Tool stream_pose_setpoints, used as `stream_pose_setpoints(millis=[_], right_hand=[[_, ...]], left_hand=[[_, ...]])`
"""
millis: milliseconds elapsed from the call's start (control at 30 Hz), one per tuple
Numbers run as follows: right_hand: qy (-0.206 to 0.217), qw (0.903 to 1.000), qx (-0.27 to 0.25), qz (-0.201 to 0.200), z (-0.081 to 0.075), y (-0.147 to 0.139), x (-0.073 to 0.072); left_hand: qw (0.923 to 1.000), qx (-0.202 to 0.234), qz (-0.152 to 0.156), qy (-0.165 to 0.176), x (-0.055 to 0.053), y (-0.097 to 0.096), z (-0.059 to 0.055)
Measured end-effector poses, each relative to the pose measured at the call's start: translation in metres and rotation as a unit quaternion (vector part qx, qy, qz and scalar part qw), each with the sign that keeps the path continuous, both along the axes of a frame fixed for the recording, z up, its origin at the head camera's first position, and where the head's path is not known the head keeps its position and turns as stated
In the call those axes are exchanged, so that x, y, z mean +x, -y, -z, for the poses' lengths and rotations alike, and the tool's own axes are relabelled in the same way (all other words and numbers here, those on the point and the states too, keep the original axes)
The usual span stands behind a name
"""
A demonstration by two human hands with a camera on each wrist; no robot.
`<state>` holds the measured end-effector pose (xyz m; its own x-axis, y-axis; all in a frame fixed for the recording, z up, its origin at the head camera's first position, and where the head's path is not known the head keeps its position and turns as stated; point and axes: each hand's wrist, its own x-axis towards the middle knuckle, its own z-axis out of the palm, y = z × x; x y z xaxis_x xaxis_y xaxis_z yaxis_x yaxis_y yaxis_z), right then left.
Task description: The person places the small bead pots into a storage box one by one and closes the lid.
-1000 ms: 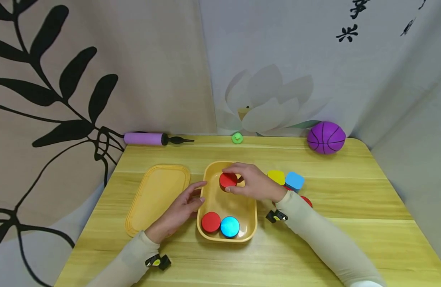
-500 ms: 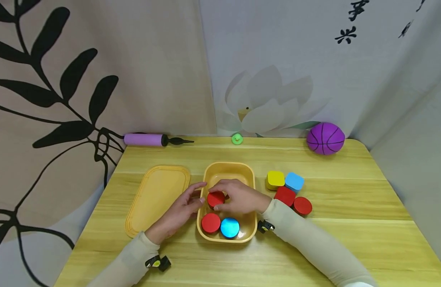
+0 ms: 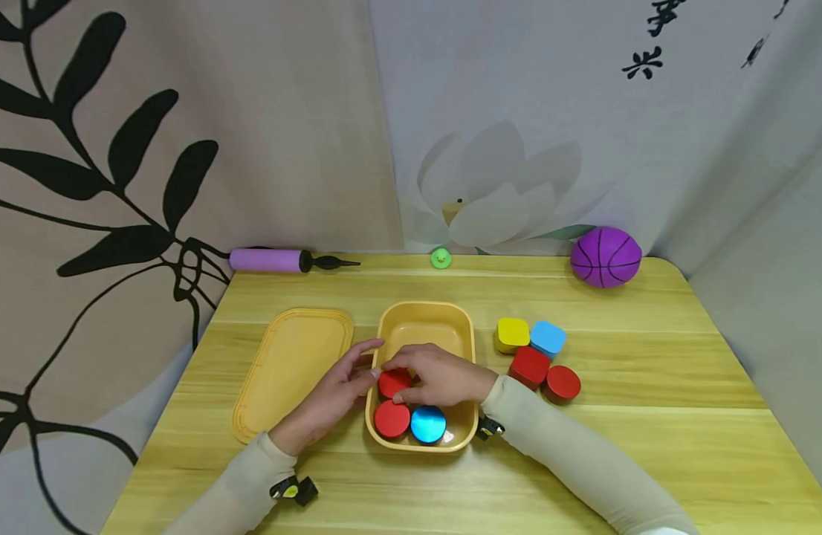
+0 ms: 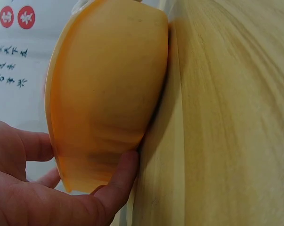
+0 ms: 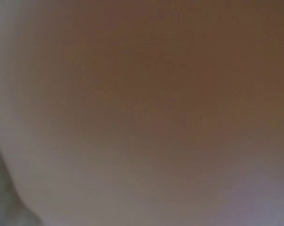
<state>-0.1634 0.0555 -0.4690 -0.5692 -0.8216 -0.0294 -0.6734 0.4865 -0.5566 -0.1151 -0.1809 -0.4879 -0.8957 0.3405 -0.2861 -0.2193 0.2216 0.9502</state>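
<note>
In the head view my right hand (image 3: 441,374) reaches into the yellow-orange plastic box (image 3: 427,313) and pinches a red round block (image 3: 395,382) between thumb and fingers, by the left wall. Just nearer to me lie a second red round block (image 3: 392,419) and a blue round block (image 3: 428,425) on the box floor. My left hand (image 3: 337,397) steadies the box from outside, its fingers and thumb extended against the left wall. The left wrist view shows the fingertips (image 4: 128,162) touching the box wall (image 4: 109,80). The right wrist view is a blur of skin.
Left of the box lies its flat yellow lid (image 3: 293,371). To the right sit a yellow block (image 3: 512,335), a blue block (image 3: 548,338), a red block (image 3: 529,366) and a red round block (image 3: 562,384). A purple pump (image 3: 267,260), green toy (image 3: 441,258) and purple ball (image 3: 606,257) line the back edge.
My right hand has carried the red round block from the far part of the box down toward me, beside the other red one. The left hand has stayed at the box wall.
</note>
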Motion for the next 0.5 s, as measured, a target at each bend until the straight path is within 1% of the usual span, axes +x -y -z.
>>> stream_pose_setpoints(millis=[100, 267, 367, 500], right_hand=[[-0.005, 1.0000, 0.001, 0.001, 0.001, 0.000, -0.001], [-0.007, 0.9998, -0.015, 0.006, -0.002, -0.003, -0.001], [0.004, 0.9995, -0.025, 0.017, -0.006, -0.005, -0.001], [0.024, 0.9979, -0.053, 0.029, -0.013, -0.012, -0.002]], left_hand=[[1.0000, 0.001, 0.001, 0.004, 0.000, 0.000, 0.000], [1.0000, 0.001, 0.004, 0.002, -0.001, 0.001, 0.001], [1.0000, 0.002, 0.003, 0.004, -0.001, 0.001, 0.001], [1.0000, -0.003, 0.000, 0.002, -0.001, 0.001, 0.000]])
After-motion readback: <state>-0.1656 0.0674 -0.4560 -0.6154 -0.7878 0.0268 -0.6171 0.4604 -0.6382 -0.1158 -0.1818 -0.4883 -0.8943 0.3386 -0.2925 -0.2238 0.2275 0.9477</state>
